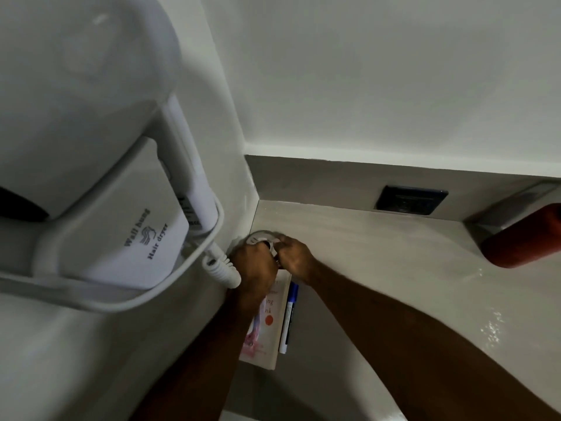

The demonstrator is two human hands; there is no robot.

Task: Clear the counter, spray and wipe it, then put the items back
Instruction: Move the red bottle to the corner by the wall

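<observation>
My left hand and my right hand meet in the far left corner of the grey counter, both closed around a small round white object that they mostly hide. Below the hands a white book with a red dot on its cover lies flat along the wall. A blue and white marker lies against the book's right side. My forearms cross over part of the book.
A white wall-hung hair dryer with a coiled cord sits on the left wall. A dark socket plate is set in the backsplash. A red cylindrical object lies at the right edge. The counter's right part shines wet.
</observation>
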